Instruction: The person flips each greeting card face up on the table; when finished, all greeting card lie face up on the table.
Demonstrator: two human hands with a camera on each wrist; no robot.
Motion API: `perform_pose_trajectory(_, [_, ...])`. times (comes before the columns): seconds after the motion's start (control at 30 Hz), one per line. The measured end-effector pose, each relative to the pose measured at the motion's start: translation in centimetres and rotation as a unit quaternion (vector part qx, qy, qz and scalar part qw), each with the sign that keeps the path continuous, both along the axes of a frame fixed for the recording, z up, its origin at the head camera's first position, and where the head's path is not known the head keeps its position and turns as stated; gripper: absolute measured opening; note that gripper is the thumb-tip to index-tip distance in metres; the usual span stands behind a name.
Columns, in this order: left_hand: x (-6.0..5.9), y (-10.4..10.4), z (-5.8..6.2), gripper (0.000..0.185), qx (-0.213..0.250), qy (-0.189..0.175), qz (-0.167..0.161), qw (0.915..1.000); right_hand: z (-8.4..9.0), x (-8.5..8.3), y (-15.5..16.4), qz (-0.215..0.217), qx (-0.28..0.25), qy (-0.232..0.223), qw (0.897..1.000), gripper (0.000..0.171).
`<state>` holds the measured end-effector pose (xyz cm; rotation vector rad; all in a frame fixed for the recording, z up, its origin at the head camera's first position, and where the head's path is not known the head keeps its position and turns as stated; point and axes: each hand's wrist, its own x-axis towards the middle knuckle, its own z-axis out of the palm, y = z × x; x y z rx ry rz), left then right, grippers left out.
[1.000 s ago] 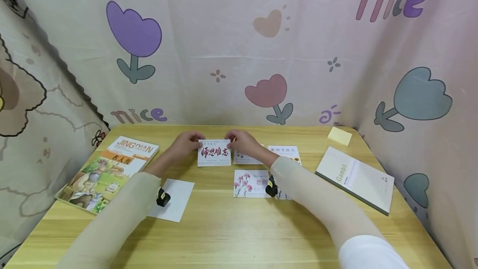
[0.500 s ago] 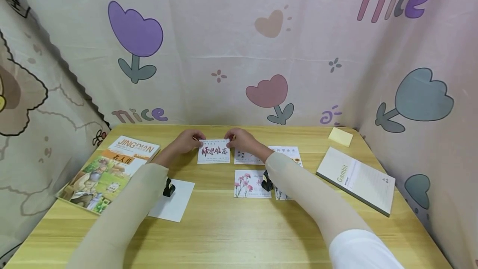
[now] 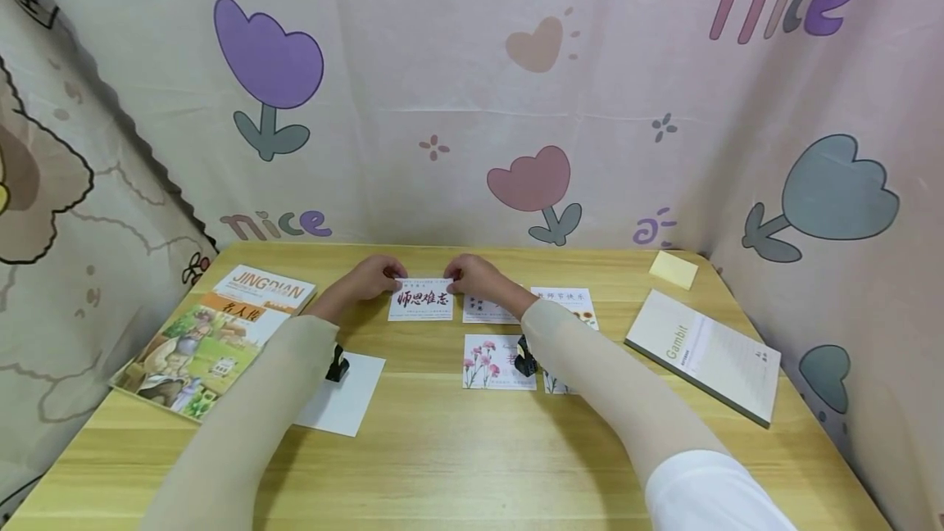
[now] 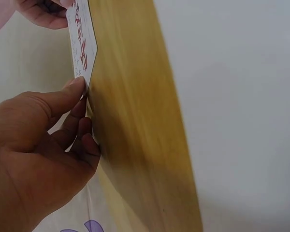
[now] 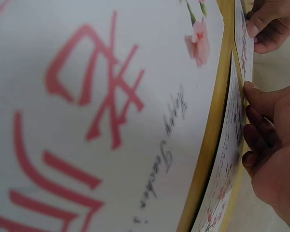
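Note:
A white card with red Chinese lettering (image 3: 421,301) sits near the table's back edge, between both hands. At its left far corner my left hand (image 3: 374,279) pinches it, the thumb on top and the fingertips under the edge in the left wrist view. The right far corner is pinched by my right hand (image 3: 475,277), seen from the side in the right wrist view. To the right, partly covered by the right hand and forearm, lies another lettered card (image 3: 487,312). Nearer me is a card with pink carnations (image 3: 488,367), its red lettering large in the right wrist view.
A sunflower card (image 3: 564,301) and another flower card (image 3: 556,384) lie partly behind the right sleeve. A blank white card (image 3: 350,400) is under the left forearm. A magazine (image 3: 221,334) lies left; a Gambit notebook (image 3: 704,355) and yellow sticky notes (image 3: 673,270) lie right.
The red-lettered card has tipped flatter towards the table, its near edge moving back. Both hands keep hold of its corners, and the forearms have shifted slightly.

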<state>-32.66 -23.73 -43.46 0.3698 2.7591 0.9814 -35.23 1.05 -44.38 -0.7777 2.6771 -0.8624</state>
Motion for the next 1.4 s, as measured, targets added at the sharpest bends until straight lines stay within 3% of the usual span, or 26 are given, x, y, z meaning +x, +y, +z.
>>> perform_pose_trajectory(0.4, [0.0, -0.1, 0.2, 0.020, -0.016, -0.011, 0.000, 0.9998, 0.4, 0.3, 0.0, 0.010, 0.029, 0.008, 1.000, 0.029])
perform_pose_trajectory(0.63, [1.0, -1.2, 0.4, 0.027, 0.016, -0.014, 0.014, 0.9997, 0.5, 1.3, 0.1, -0.013, -0.044, -0.021, 0.999, 0.032])
perform_pose_trajectory(0.77, [3.0, -2.5, 1.3, 0.029, 0.033, -0.009, 0.010, 0.9994, 1.0, 3.1, -0.4, -0.011, -0.107, -0.036, 0.993, 0.033])
perform_pose_trajectory(0.87, [4.9, -3.5, 2.2, 0.030, 0.042, 0.000, -0.010, 0.9991, 1.5, 5.2, -1.2, 0.010, -0.138, -0.036, 0.990, 0.032])
perform_pose_trajectory(1.07, [9.1, -4.3, 3.5, 0.030, 0.043, -0.035, -0.043, 0.9975, 1.7, 10.3, -3.5, 0.041, -0.156, -0.057, 0.985, 0.032])
perform_pose_trajectory(1.2, [11.4, -4.8, 3.5, 0.028, 0.028, -0.053, -0.062, 0.9963, 1.2, 13.0, -5.0, 0.056, -0.157, -0.086, 0.982, 0.033])
perform_pose_trajectory(1.4, [13.1, -6.2, 3.0, 0.029, -0.005, -0.054, -0.082, 0.9952, 0.1, 14.6, -6.1, 0.046, -0.151, -0.082, 0.984, 0.034])
